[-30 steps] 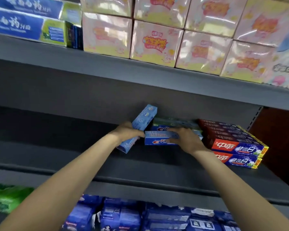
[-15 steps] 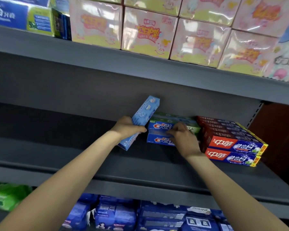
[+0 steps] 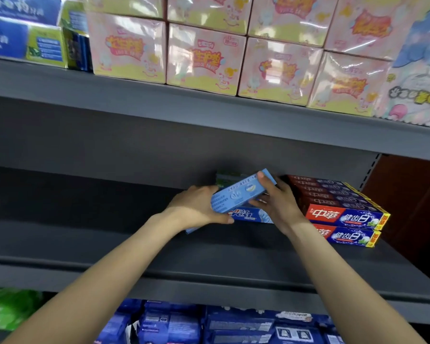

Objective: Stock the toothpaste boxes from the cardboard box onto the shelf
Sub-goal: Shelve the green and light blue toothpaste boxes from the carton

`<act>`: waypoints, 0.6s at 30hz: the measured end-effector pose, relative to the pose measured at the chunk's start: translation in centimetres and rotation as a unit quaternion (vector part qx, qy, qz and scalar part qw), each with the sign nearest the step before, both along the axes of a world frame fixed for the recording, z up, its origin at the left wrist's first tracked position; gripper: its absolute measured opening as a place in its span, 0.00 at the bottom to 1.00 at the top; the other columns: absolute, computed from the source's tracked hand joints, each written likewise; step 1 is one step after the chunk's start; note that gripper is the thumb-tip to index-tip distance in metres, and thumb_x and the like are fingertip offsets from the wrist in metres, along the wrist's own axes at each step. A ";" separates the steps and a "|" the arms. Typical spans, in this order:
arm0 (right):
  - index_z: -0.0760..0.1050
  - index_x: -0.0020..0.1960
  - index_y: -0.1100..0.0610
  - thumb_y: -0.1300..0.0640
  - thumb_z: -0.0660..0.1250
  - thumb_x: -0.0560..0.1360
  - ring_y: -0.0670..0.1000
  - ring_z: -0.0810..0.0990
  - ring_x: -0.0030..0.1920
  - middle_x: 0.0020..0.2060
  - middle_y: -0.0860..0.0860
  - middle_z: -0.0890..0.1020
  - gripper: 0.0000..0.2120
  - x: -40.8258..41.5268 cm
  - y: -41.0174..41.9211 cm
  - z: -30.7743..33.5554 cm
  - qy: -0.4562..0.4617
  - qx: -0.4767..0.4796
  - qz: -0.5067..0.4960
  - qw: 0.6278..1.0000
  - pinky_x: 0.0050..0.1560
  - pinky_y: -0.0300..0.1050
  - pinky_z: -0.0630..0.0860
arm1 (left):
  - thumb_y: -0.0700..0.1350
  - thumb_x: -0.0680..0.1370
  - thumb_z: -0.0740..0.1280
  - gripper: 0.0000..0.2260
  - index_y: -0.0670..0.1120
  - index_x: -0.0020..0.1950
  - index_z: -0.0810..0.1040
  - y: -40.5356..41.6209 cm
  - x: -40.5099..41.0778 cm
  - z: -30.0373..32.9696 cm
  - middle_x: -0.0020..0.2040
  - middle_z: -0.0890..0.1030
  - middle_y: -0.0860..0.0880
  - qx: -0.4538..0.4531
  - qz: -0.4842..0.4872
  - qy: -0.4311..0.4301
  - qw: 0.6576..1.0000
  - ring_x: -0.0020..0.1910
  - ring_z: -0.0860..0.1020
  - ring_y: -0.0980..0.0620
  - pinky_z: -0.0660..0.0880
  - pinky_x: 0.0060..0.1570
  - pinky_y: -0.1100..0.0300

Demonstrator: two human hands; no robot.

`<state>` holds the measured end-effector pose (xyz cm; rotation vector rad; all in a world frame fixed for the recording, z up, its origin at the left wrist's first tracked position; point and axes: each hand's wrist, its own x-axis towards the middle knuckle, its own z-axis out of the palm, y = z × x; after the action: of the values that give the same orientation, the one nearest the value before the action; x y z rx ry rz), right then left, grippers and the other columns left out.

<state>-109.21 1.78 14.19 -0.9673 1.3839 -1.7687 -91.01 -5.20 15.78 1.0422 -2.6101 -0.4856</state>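
Toothpaste box (image 3: 241, 193), light stiff card, is tilted over the blue stack on the shelf (image 3: 209, 259); left hand (image 3: 196, 207) grips its near end, right hand (image 3: 278, 202) pinches the far end. Ends hold best.

You hold a light blue toothpaste box (image 3: 241, 193) with white print. Beneath it lies a blue box (image 3: 248, 216) with red-and-white lettering. Adjacent stack (image 3: 343, 214): red and dark blue, yellow ends. Shelf (image 3: 109, 239): plain dark grey. Upper packs (image 3: 204, 58): pink and yellow, cartoon pattern.
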 end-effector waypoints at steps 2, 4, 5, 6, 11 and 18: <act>0.74 0.55 0.61 0.53 0.65 0.77 0.53 0.81 0.49 0.46 0.54 0.80 0.12 -0.5 0.4 -0.2 -0.050 -0.016 -0.035 0.998 0.40 0.41 0.80 | 0.62 0.67 0.72 0.24 0.57 0.57 0.69 0.0 0.4 0.1 0.52 0.75 0.57 -0.022 0.009 -0.018 1.000 0.53 0.74 0.52 0.68 0.40 0.59; 0.74 0.53 0.59 0.54 0.66 0.76 0.53 0.81 0.49 0.47 0.54 0.80 0.10 -1.2 0.9 -0.3 -0.108 -0.023 -0.060 0.992 0.40 0.41 0.82 | 0.58 0.68 0.74 0.29 0.55 0.64 0.66 -0.4 0.8 0.1 0.56 0.75 0.55 -0.001 0.010 0.000 1.000 0.53 0.74 0.52 0.72 0.45 0.57; 0.75 0.52 0.58 0.54 0.66 0.76 0.53 0.81 0.49 0.49 0.54 0.80 0.08 -1.5 1.1 -0.4 -0.128 -0.027 -0.061 0.990 0.40 0.41 0.82 | 0.55 0.68 0.75 0.27 0.52 0.62 0.68 -0.5 1.0 0.0 0.55 0.76 0.54 0.029 -0.001 0.032 0.999 0.50 0.75 0.53 0.75 0.45 0.57; 0.74 0.53 0.56 0.55 0.66 0.76 0.52 0.80 0.50 0.51 0.54 0.79 0.08 -1.6 1.3 -0.5 -0.136 -0.029 -0.056 0.989 0.40 0.41 0.82 | 0.51 0.69 0.75 0.23 0.50 0.59 0.71 -0.7 1.0 -0.1 0.53 0.78 0.52 0.079 -0.014 0.072 0.994 0.45 0.76 0.55 0.78 0.43 0.57; 0.71 0.61 0.53 0.62 0.70 0.72 0.52 0.81 0.53 0.59 0.55 0.75 0.19 -2.4 2.3 -0.1 0.026 -0.003 -0.009 1.000 0.45 0.40 0.81 | 0.49 0.72 0.72 0.13 0.45 0.53 0.78 -1.2 1.2 -0.3 0.44 0.82 0.47 0.398 -0.019 0.240 0.885 0.35 0.81 0.54 0.79 0.35 0.64; 0.74 0.61 0.56 0.62 0.72 0.71 0.51 0.81 0.55 0.59 0.54 0.78 0.20 -3.8 3.0 0.0 0.206 0.051 0.022 0.977 0.45 0.38 0.80 | 0.52 0.74 0.69 0.15 0.43 0.54 0.76 -1.5 0.2 -0.4 0.41 0.82 0.46 0.443 0.053 0.359 0.820 0.33 0.81 0.55 0.77 0.30 0.66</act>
<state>-113.05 4.75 14.14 -1.3500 1.6717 -1.5006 -90.79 -6.72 15.41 0.9255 -1.5904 -1.7622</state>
